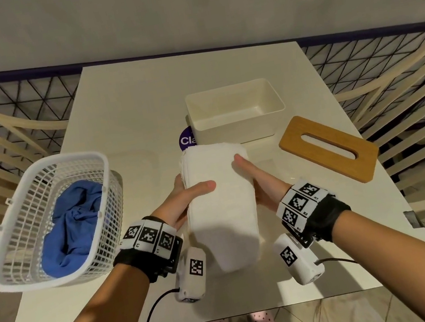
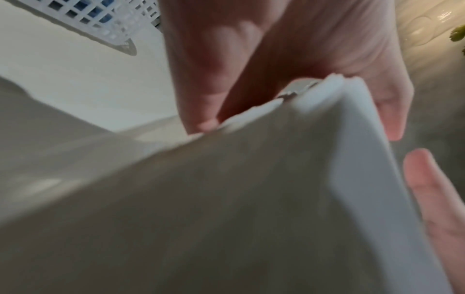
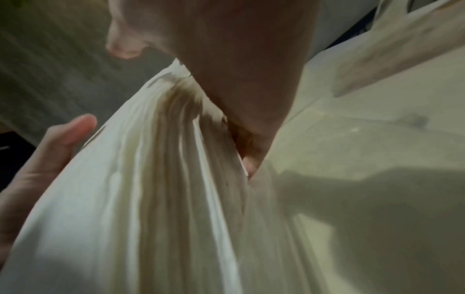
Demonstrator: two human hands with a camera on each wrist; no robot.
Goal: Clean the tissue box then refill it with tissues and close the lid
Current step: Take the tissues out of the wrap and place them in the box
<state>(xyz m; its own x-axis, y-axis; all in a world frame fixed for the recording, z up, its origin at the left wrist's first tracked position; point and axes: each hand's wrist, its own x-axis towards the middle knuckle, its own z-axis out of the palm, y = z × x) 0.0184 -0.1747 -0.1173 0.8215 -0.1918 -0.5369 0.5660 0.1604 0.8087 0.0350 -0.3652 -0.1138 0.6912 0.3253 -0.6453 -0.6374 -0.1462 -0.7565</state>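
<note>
We hold the tissues [image 1: 220, 202] between our left hand [image 1: 184, 202] and right hand [image 1: 263, 183]. Beyond our fingertips sits the box [image 1: 239, 125]; the lid [image 1: 328, 149] lies right of our right hand, the basket [image 1: 48, 221] left of our left, the cloth [image 1: 75, 224] in it.

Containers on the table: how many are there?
2. A white mesh basket at the table's left edge, holding a blue cloth, and the open, empty tissue box farther back, behind the tissue stack. None appears hidden.
</note>
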